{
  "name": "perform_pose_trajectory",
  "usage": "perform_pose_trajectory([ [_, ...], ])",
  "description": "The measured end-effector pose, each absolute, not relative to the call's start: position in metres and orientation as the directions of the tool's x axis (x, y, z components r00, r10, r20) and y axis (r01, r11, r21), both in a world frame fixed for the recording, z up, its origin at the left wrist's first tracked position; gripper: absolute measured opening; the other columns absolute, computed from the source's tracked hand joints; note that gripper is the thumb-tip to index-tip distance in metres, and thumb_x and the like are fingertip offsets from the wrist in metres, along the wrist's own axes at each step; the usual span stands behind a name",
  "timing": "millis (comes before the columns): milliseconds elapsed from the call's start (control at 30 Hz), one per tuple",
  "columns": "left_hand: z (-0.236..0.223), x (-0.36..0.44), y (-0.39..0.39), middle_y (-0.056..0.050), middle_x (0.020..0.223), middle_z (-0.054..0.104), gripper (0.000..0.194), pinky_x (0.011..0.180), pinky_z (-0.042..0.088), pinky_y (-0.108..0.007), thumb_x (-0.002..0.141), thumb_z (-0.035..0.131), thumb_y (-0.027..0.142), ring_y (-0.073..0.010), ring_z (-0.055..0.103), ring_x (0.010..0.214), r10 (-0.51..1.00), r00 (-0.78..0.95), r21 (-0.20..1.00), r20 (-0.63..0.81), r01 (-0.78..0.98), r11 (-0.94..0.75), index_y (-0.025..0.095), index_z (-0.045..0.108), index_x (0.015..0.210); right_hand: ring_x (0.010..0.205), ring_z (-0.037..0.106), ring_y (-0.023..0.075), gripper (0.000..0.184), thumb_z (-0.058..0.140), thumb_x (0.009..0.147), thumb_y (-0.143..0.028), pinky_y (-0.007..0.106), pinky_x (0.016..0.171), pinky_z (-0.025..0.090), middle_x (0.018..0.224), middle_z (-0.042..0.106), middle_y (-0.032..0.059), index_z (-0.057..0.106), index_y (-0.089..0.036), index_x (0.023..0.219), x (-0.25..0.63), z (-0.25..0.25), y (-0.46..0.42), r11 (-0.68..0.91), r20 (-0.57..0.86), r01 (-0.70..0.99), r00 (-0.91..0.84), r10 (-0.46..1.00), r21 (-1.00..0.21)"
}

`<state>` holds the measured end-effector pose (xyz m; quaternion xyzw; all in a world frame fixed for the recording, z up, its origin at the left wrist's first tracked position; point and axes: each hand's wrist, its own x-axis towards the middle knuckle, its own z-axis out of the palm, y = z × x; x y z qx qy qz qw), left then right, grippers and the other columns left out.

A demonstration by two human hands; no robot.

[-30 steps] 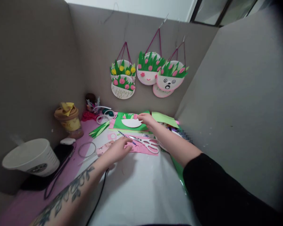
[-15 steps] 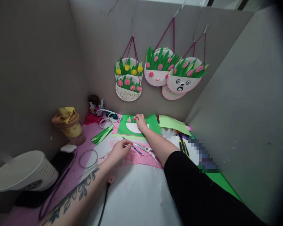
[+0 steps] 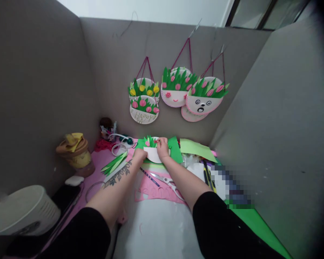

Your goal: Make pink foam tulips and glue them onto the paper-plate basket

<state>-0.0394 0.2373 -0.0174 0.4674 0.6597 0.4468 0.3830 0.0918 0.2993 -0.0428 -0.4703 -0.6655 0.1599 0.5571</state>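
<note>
A white half-plate paper basket (image 3: 152,154) rests on green paper (image 3: 176,153) at the far side of the table. Green paper leaves (image 3: 150,141) stick up from it, with a pink paper flower (image 3: 147,143) among them. My left hand (image 3: 140,154) is closed on the basket's left edge, its fingertips partly hidden. Over the basket's right side, my right hand (image 3: 162,147) pinches a small reddish-pink paper flower (image 3: 156,141) at the leaves. Nearer me lie a dark patterned pencil (image 3: 150,176), scissors (image 3: 169,181) and pink paper with cut-outs (image 3: 151,192).
Loose green paper strips (image 3: 114,163) lie left of the basket. A light green sheet (image 3: 197,149) and utility knives (image 3: 209,176) are on the right. A lidded cup (image 3: 78,154) and white tub (image 3: 24,210) stand left. Finished plate baskets (image 3: 175,88) hang on the partition.
My left hand has moved from above the pencil forward to the basket's left edge. My right hand stays at the basket; more leaves now stand up there. The view has tilted up.
</note>
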Motion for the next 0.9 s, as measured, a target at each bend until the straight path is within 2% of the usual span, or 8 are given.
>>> perform_pose_trajectory([
  [133,-0.007,-0.039,0.226,0.007,0.036,0.032,0.018,0.04,0.019,-0.022,0.056,0.054,0.009,-0.0066,0.028,0.035,0.947,-0.308,0.964,-0.087,0.213,0.158,0.018,0.044,0.045,0.083,0.051,0.0179,0.013,0.043,0.084,-0.024,0.031,0.08,0.043,0.093,0.049,0.0064,0.053,-0.019,0.078,0.1,-0.003,0.291,0.542,0.63,0.395,0.132,0.765,-0.741],
  [267,0.01,-0.046,0.19,0.004,0.046,0.046,0.011,0.041,0.025,-0.019,0.059,0.056,0.018,-0.0061,0.035,0.04,0.964,-0.263,0.986,-0.046,0.141,0.086,0.017,0.048,0.052,0.074,0.048,0.0158,0.013,0.048,0.082,-0.031,0.027,0.072,0.042,0.075,0.05,0.001,0.051,-0.02,0.075,0.118,0.057,0.256,0.672,0.703,0.206,0.206,0.681,-0.711],
  [367,0.027,-0.051,0.144,0.003,0.051,0.051,0.01,0.043,0.028,-0.018,0.06,0.058,0.023,-0.0057,0.039,0.043,0.98,-0.2,0.995,-0.015,0.091,0.034,0.016,0.051,0.057,0.062,0.044,0.0121,0.015,0.052,0.081,-0.033,0.024,0.062,0.039,0.067,0.047,-0.0028,0.05,-0.02,0.074,0.131,0.09,0.202,0.675,0.672,0.041,0.158,0.724,-0.737],
  [433,0.038,-0.053,0.109,0.002,0.054,0.055,0.013,0.043,0.03,-0.018,0.06,0.061,0.025,-0.0062,0.042,0.044,0.985,-0.17,0.999,0.02,0.035,-0.014,0.015,0.053,0.062,0.058,0.042,0.011,0.014,0.054,0.079,-0.032,0.023,0.058,0.037,0.063,0.046,-0.0038,0.051,-0.02,0.071,0.136,0.102,0.16,0.638,0.637,0.025,0.1,0.764,-0.769],
  [533,0.05,-0.055,0.064,0.002,0.054,0.057,0.016,0.04,0.029,-0.019,0.062,0.062,0.028,-0.0068,0.042,0.041,0.984,-0.168,0.999,0.049,-0.013,-0.052,0.016,0.053,0.066,0.055,0.042,0.0105,0.014,0.056,0.076,-0.029,0.023,0.055,0.035,0.06,0.048,-0.0038,0.055,-0.018,0.068,0.136,0.106,0.104,0.573,0.569,0.102,-0.064,0.82,-0.813],
  [600,0.052,-0.054,0.047,0.002,0.054,0.056,0.015,0.039,0.029,-0.018,0.064,0.062,0.028,-0.0072,0.043,0.041,0.979,-0.183,0.996,0.088,0.009,-0.087,0.016,0.054,0.068,0.054,0.043,0.0106,0.013,0.057,0.076,-0.029,0.023,0.053,0.035,0.058,0.049,-0.0037,0.056,-0.018,0.068,0.133,0.103,0.08,0.546,0.54,0.132,-0.081,0.838,-0.828],
  [733,0.041,-0.05,0.037,0.003,0.054,0.057,0.019,0.044,0.036,-0.019,0.067,0.063,0.033,-0.0087,0.047,0.045,0.97,-0.172,0.985,0.17,0.023,-0.169,0.015,0.057,0.071,0.05,0.044,0.0108,0.015,0.058,0.076,-0.032,0.023,0.05,0.035,0.055,0.05,-0.0037,0.058,-0.018,0.069,0.124,0.092,0.067,0.466,0.465,0.063,-0.031,0.885,-0.883],
  [900,0.023,-0.049,0.036,0.003,0.054,0.057,0.022,0.044,0.034,-0.019,0.068,0.064,0.036,-0.0082,0.047,0.044,0.981,-0.152,0.993,0.119,-0.003,-0.12,0.016,0.055,0.07,0.051,0.044,0.0104,0.019,0.062,0.073,-0.034,0.023,0.051,0.036,0.056,0.052,-0.0027,0.062,-0.016,0.067,0.118,0.078,0.077,0.437,0.435,0.005,0.094,0.895,-0.899],
])
